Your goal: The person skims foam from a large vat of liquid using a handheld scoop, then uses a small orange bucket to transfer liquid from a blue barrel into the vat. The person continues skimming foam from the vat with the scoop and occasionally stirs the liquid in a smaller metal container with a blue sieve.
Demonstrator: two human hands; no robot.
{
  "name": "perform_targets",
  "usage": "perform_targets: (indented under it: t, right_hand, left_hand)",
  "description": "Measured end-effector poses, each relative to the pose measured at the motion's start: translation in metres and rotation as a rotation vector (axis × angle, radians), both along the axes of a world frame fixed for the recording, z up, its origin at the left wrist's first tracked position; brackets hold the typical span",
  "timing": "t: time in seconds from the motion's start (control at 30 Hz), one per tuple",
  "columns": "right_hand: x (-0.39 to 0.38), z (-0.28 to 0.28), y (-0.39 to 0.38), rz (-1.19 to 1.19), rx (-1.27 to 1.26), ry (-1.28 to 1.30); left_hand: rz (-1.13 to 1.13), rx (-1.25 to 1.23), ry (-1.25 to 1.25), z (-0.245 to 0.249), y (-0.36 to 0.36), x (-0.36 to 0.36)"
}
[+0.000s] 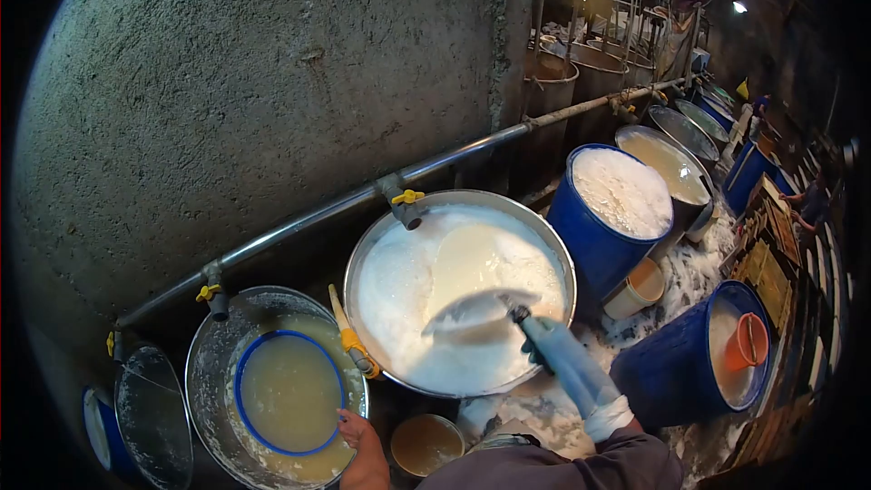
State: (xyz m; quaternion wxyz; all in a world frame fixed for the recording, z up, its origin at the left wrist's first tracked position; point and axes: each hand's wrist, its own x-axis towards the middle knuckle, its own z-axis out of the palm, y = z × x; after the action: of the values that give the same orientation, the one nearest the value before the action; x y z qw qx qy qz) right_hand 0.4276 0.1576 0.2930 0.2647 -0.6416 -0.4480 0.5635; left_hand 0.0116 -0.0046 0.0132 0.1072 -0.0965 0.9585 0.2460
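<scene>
My bare left hand (356,432) is closed at the right edge of a blue-rimmed round sieve (239,392), which sits in cloudy liquid inside a metal vat (201,345). My right hand (537,349), in a long blue-grey glove, is closed at the dark end of a blurred, grey, rounded scoop (479,311). The scoop is over or in white foam (390,263) in a larger metal vat (573,286); how deep it sits cannot be told. The right fingers are partly hidden by the glove's forearm.
A pipe (308,210) with yellow-handled taps (408,197) runs along the wall. A yellow-wrapped stick (349,336) leans between the vats. Nearby stand a small bucket (426,445), a foamy blue barrel (590,227) and another barrel (667,365) holding an orange jug (746,341). People (812,204) stand far right.
</scene>
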Motion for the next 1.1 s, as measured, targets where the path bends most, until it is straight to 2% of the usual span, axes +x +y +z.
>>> perform_targets:
  t: [0.07, 0.17, 0.2, 0.3, 0.4, 0.47, 0.53, 0.73, 0.97, 1.1]
  right_hand:
    - [0.004, 0.017, 0.033, -0.041, 0.161, 0.064]
    - [-0.001, 0.008, 0.112, -0.114, 0.485, 0.156]
    - [-0.007, 0.007, 0.14, -0.131, 0.52, 0.132]
    - [-0.025, -0.031, 0.236, -0.166, 0.655, 0.118]
    - [-0.043, -0.086, 0.311, -0.196, 0.542, -0.017]
    - [-0.053, -0.111, 0.335, -0.186, 0.464, -0.053]
    - [-0.062, -0.133, 0.339, -0.144, 0.221, -0.105]
    - [-0.076, -0.18, 0.305, 0.13, -0.092, -0.297]
    - [-0.087, -0.23, 0.213, 0.127, -0.12, -0.207]
    - [-0.084, -0.224, 0.153, 0.145, -0.203, -0.195]
  left_hand:
    - [0.025, -0.013, 0.019, 0.001, 0.002, 0.001]
    - [0.016, -0.037, 0.006, 0.01, 0.004, 0.003]
    - [0.023, -0.036, 0.01, 0.012, 0.006, 0.004]
    - [0.025, -0.073, 0.049, 0.014, 0.008, 0.006]
    - [0.019, -0.107, 0.066, 0.011, 0.008, 0.006]
    - [0.03, -0.095, 0.12, 0.009, 0.01, 0.008]
    - [0.027, -0.105, 0.131, 0.004, 0.01, 0.005]
    - [0.034, -0.142, 0.135, -0.004, 0.011, 0.003]
    - [0.016, -0.118, 0.137, -0.011, 0.007, 0.0]
    - [-0.004, -0.077, 0.12, 0.002, 0.007, 0.006]
